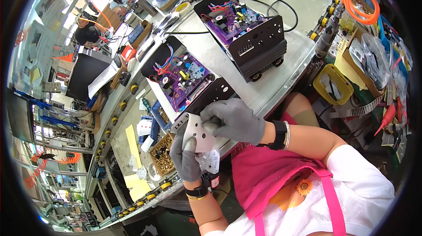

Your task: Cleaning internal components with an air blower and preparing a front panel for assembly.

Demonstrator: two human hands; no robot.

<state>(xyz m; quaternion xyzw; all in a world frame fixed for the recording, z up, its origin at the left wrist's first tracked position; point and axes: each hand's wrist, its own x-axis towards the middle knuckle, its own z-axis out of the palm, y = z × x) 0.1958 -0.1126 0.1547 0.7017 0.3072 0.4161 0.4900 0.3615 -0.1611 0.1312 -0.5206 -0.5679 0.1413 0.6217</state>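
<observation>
Between my gloved hands is a white perforated sheet with round holes and a dark grey edge on its left, like a panel label. My left hand grips it from below, thumb on its face. My right hand is closed, with its fingertips pinched at the sheet's upper right edge. Just beyond them sits an open black metal housing with a purple circuit board inside. Farther back, a second open black housing with a similar purple board stands on small wheels.
A wooden box of brass-coloured small parts and blue bins lie left of the sheet. A yellow basket stands at the right. An orange coiled hose hangs at the upper right. Two people sit at the far left.
</observation>
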